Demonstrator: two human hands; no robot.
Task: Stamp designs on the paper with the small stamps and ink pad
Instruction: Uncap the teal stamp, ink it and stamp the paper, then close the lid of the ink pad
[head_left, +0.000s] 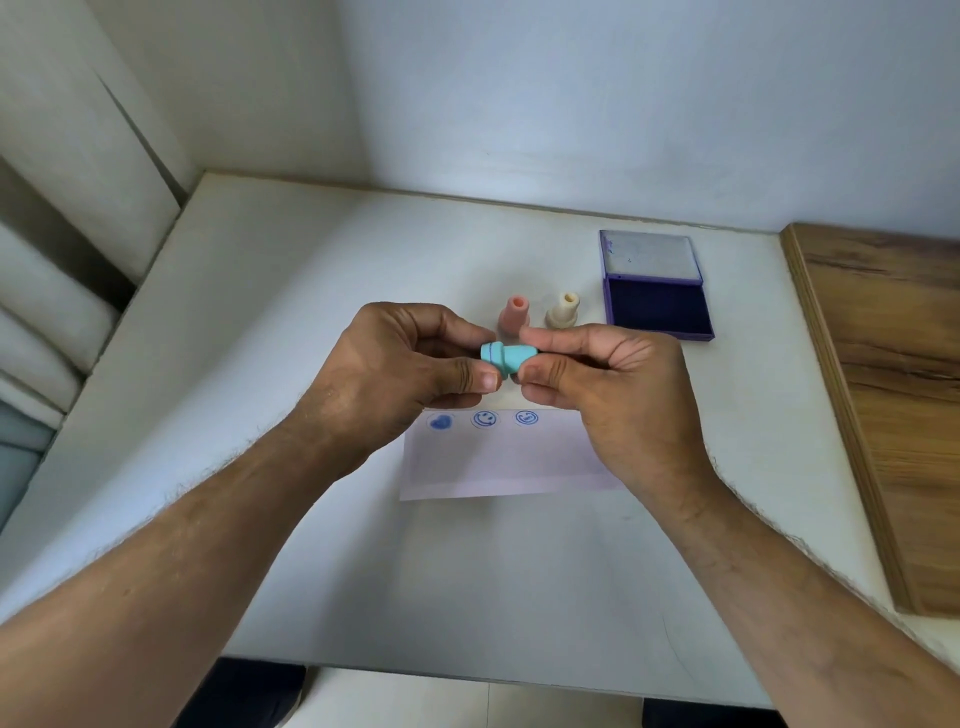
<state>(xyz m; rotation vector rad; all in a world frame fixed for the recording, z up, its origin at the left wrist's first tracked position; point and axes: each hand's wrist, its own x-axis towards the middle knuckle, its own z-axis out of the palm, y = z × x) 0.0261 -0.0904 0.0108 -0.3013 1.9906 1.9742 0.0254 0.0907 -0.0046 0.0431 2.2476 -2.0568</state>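
Note:
A small turquoise stamp (506, 357) lies sideways in the air between both hands, above the far edge of the paper. My left hand (400, 369) pinches its wider end and my right hand (602, 384) pinches its narrower end. The pale lilac paper (498, 462) lies flat on the table below, with a blue heart (440, 422) and two smiley prints (484, 419) along its top edge. A pink stamp (513, 315) and a cream stamp (562, 310) stand upright behind the hands. The purple ink pad (655, 306) lies open to their right.
The white table (291, 322) meets a wall at the back and left. A wooden board (893, 395) lies along the table's right side. The table's front edge runs near the bottom of the view.

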